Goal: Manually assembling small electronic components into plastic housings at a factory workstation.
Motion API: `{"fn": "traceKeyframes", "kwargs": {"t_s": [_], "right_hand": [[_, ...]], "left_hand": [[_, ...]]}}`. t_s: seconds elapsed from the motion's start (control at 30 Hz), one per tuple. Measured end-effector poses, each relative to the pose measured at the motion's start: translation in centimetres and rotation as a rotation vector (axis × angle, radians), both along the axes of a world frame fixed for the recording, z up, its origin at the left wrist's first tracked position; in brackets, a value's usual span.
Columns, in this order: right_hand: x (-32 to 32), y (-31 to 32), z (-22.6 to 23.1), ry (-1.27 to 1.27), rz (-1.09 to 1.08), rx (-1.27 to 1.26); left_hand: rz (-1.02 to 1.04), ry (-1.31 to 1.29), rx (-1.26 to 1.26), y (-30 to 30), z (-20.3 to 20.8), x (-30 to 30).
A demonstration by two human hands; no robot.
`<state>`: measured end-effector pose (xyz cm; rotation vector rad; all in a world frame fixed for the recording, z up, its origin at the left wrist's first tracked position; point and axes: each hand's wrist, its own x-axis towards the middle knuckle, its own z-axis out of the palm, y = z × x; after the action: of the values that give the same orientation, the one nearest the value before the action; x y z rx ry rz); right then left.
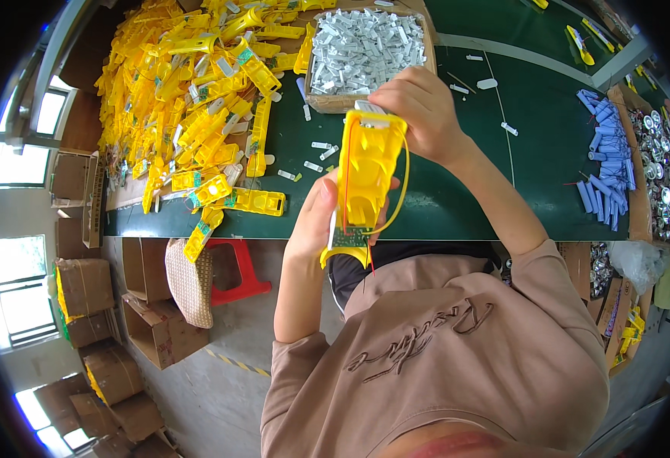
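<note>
In my left hand (316, 217) is a long yellow plastic housing (367, 164), its hollow side toward me. A small green circuit board (350, 238) sits near its lower end, with a red wire and a yellow wire running along it. My right hand (423, 114) is closed at the far end of the housing, its fingers pinching a small white plastic piece (371, 108) there. Just beyond stands a cardboard box (335, 101) full of white plastic parts (365, 49). To the left lies a big heap of similar yellow housings (190, 99), many with boards and wires.
Loose white clips (312, 166) lie on the green table (457, 198). Blue wired cylinders (606, 164) are piled at the right, beside a box of shiny round metal parts (663, 175). A red stool (243, 271) and cardboard boxes (159, 328) stand below the table's left side.
</note>
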<state>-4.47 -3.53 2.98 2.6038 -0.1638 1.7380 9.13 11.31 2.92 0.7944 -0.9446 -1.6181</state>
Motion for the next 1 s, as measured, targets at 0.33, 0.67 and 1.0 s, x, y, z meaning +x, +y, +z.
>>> {"fn": "traceKeyframes", "kwargs": {"t_s": [0.33,0.67,1.0], "right_hand": [[1.4,2.3,0.8,0.166,0.776,0.945],[8.6,0.9,0.5,0.378,0.86,1.474],[38.9,-10.0,0.5,0.589,-0.081,-0.293]], "left_hand": [[0.419,0.029,-0.019,-1.0,-0.3,0.2],[0.643,-0.085,-0.098,-0.8,-1.9,5.2],[0.732,-0.036,0.122,1.4,-3.8,10.0]]}}
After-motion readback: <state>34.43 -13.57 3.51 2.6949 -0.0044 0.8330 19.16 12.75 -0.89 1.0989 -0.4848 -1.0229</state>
